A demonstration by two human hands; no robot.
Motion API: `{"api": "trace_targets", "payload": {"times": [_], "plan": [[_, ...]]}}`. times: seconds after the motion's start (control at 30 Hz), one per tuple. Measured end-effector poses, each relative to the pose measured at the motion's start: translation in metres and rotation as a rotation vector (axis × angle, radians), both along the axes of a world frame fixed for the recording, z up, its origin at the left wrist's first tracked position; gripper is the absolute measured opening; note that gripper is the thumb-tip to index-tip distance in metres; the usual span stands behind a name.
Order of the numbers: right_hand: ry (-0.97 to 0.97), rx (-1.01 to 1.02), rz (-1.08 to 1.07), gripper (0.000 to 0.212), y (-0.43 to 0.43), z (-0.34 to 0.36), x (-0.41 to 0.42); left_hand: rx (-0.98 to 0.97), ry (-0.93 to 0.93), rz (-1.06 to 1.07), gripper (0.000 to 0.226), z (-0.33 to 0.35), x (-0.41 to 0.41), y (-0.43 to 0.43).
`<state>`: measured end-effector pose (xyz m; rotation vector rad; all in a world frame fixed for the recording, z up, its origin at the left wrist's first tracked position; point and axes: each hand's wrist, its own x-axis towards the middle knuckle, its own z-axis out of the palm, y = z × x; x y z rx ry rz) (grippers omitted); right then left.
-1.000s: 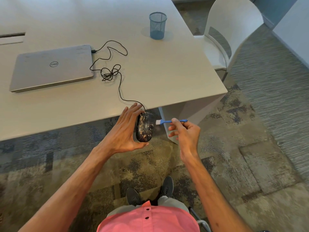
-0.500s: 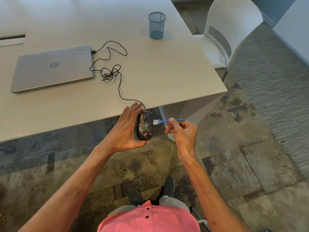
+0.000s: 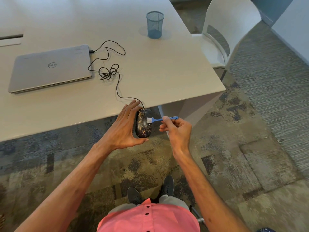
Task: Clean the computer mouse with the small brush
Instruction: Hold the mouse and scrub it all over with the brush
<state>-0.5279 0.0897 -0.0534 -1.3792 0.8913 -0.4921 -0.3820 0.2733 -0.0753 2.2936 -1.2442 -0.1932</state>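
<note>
Far to the left of the mouse, on the table (image 3: pixel 167 77), lies a shut grey laptop (image 3: pixel 50 68). A thin black cord (image 3: pixel 108 72) is plugged into the laptop's right side, tangles in a knot on the table, and runs down to the top of the mouse. Your left hand (image 3: pixel 123 131) holds the mouse (image 3: pixel 143 123) just off the front edge of the table, over the carpet. Your fingers are stretched out along the mouse's left side and your thumb tucks under its bottom end, so the hand is partly open and wrapped around it. The mouse is dark with gold specks, and it stands up on end with its buttons facing right. Just right of the mouse, your right hand (image 3: pixel 177 130) pinches the small blue brush (image 3: pixel 160 119) between thumb and first finger, with the other fingers curled in. The brush's white bristles touch the middle of the mouse, by the wheel. Up and right of the mouse, a blue mesh cup (image 3: pixel 155 25) stands on the table, and a white chair (image 3: pixel 229 32) sits farther right, beside the table.
</note>
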Motion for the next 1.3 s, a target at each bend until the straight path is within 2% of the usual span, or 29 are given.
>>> {"api": "trace_targets", "payload": {"times": [0.13, 0.23, 0.37, 0.5, 0.77, 1.0, 1.1, 1.3], "plan": [[0.057, -0.029, -0.062, 0.012, -0.009, -0.004, -0.007, -0.005, 0.008, 0.01, 0.135, -0.004, -0.002, 0.001], [-0.014, -0.014, -0.07, 0.012, -0.009, -0.002, -0.01, -0.011, 0.015, 0.02, 0.135, -0.005, -0.003, 0.001], [-0.103, 0.005, 0.038, 0.013, 0.003, 0.001, -0.005, -0.02, 0.015, 0.017, 0.132, -0.004, -0.003, -0.002], [-0.073, -0.012, 0.059, 0.014, 0.009, -0.004, -0.004, -0.033, 0.019, 0.018, 0.131, -0.001, -0.005, -0.003], [0.039, -0.012, -0.067, 0.012, -0.008, -0.014, -0.017, -0.03, 0.013, 0.034, 0.133, -0.002, -0.005, 0.002], [-0.103, -0.035, 0.041, 0.013, 0.013, -0.003, -0.016, -0.035, 0.002, 0.034, 0.132, -0.003, -0.002, -0.001], [-0.073, -0.072, 0.056, 0.013, 0.02, -0.005, -0.014, -0.04, 0.003, 0.031, 0.132, -0.003, -0.001, -0.002], [0.052, -0.096, -0.061, 0.014, 0.01, -0.013, -0.019, -0.04, 0.027, 0.038, 0.133, -0.005, 0.0, 0.001]]}}
